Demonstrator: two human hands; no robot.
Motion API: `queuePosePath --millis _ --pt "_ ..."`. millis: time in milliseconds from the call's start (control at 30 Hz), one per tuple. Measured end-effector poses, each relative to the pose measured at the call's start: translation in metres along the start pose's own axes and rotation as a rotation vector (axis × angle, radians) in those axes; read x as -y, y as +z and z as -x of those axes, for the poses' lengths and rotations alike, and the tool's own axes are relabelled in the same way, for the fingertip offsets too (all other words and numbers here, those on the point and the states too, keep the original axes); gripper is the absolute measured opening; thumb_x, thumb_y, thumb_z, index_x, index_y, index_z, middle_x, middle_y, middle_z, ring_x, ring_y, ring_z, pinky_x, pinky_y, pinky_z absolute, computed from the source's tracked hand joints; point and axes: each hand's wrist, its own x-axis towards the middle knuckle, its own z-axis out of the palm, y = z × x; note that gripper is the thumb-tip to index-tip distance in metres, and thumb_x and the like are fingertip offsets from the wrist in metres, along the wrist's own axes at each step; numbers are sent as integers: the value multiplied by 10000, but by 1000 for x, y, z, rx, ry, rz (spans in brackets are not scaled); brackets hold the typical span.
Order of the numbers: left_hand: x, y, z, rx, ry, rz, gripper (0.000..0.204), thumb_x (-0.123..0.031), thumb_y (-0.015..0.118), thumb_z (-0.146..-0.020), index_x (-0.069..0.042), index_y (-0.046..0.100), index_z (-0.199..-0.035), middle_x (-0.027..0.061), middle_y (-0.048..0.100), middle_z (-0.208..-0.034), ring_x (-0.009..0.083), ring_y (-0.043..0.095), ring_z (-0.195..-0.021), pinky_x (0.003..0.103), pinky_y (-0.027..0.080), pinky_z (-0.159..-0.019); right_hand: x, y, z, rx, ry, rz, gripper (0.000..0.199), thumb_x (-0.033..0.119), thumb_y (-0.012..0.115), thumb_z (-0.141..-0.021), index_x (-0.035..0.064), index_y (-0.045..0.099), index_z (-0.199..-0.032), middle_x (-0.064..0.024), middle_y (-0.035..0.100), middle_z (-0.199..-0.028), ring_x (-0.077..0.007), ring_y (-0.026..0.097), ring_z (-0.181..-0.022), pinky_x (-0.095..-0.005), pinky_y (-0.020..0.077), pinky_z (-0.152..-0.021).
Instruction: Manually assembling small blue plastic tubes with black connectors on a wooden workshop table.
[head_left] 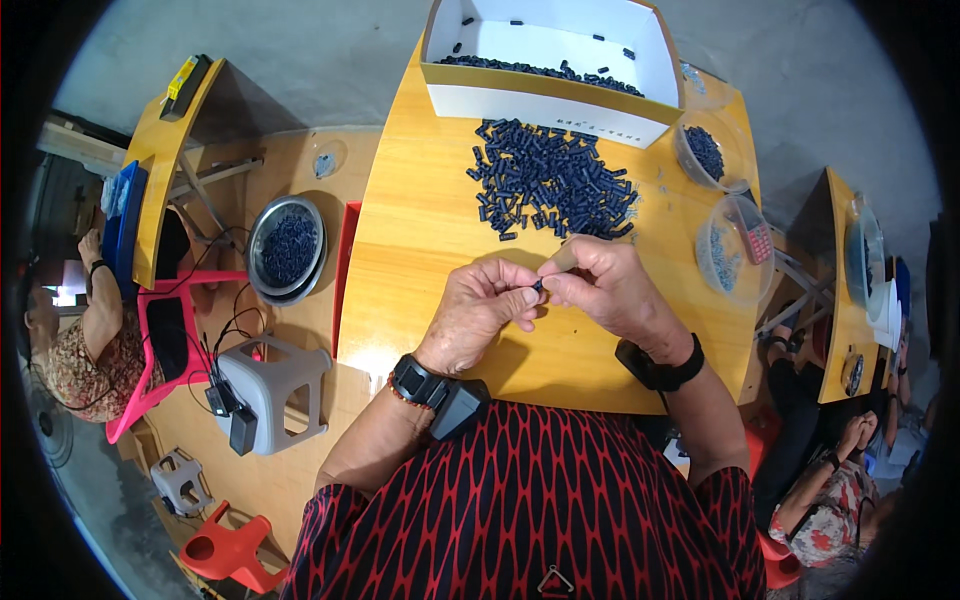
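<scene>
- The wooden table (420, 250) is the biggest thing here, and both hands work just above its near half. Left of the fingers there's a wide bare stretch of wood, so loads of elbow room that way.
- Well beyond the fingers, at the far edge, sits a white cardboard box (545, 100) with a thin layer of dark pieces inside.
- Between box and fingers is a loose pile of small dark blue tubes (555, 185), near the fingertips but not touching them.
- Two clear plastic bowls (735, 250) stand to the right of the fingers, right up against the table's right edge. Tightest spot, I reckon; a wide swing of the right elbow could knock one off.
- The left hand (480, 310) has thumb and fingertips pressed together on one tiny dark piece (537, 286).
- The right hand (615, 285) meets it from the other side, fingers closed round a thin pale stick (560, 262) that points at that piece.
- What could go wrong, I'd say: the piece is tiny and held only at the tips, so a slip drops it onto the wood, or it rolls off the near edge into the lap.
</scene>
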Motion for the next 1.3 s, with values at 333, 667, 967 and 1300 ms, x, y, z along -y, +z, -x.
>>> queuePosePath --millis 333,667,967,1300 --pt "2 8 3 -85 57 -90 100 4 655 -900 28 643 -997 116 696 -900 152 651 -701 256 531 -603 -3 0 1 29 110 -124 101 40 636 -897 -57 648 -921 -85 676 -781 -105 643 -682 -250 525 -620" --pt "-1 4 -1 -77 -36 59 90 8 629 -906 19 635 -996 135 697 -904 198 701 -752 303 593 -695 6 1 14 -68 -123 142 145 -9 669 -845 -46 648 -983 -65 633 -851 -118 626 -716 -270 516 -610" --pt "-1 6 -2 -51 -45 40 85 17 634 -896 24 636 -981 154 700 -925 226 708 -806 319 594 -748 -2 4 10 -95 -133 64 83 -28 647 -843 -41 664 -923 -101 642 -802 -153 653 -693 -279 519 -597" --pt "-4 6 -2 -87 -91 57 85 15 625 -900 21 637 -984 138 697 -936 215 697 -829 319 587 -763 10 4 16 -90 -136 92 219 21 712 -823 -40 628 -1015 -113 616 -893 -187 654 -723 -299 527 -617"
